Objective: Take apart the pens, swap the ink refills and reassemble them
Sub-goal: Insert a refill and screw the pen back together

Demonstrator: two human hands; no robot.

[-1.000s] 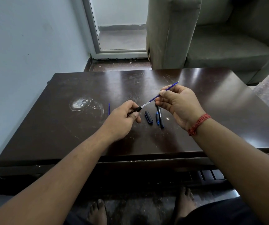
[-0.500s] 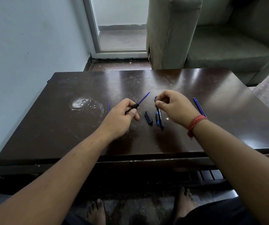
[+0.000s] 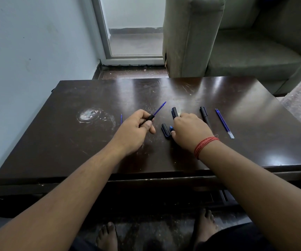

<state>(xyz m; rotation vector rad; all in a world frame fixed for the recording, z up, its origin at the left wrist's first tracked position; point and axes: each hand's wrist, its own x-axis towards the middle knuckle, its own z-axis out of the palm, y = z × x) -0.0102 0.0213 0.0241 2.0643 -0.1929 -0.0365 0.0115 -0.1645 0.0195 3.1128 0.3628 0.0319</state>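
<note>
My left hand (image 3: 137,129) grips a black pen tip section with a blue refill (image 3: 158,109) sticking out of it, pointing up and to the right. My right hand (image 3: 189,132) rests on the dark table (image 3: 164,160), its fingers closed over a black pen barrel (image 3: 174,111) whose far end pokes out past them. A black cap (image 3: 165,130) and a small blue piece (image 3: 170,127) lie just left of that hand. Another black pen barrel (image 3: 204,115) lies to its right, and loose blue refills (image 3: 224,123) lie further right.
A short blue sliver (image 3: 121,118) lies left of my left hand, near a whitish stain (image 3: 89,115). A grey-green sofa (image 3: 236,42) stands behind the table, a wall on the left. My bare feet (image 3: 108,236) are below the table's front edge.
My right hand let go of the long blue refill, which now lies on the table to the right, and came down onto the black pen barrel. My left hand kept its hold.
</note>
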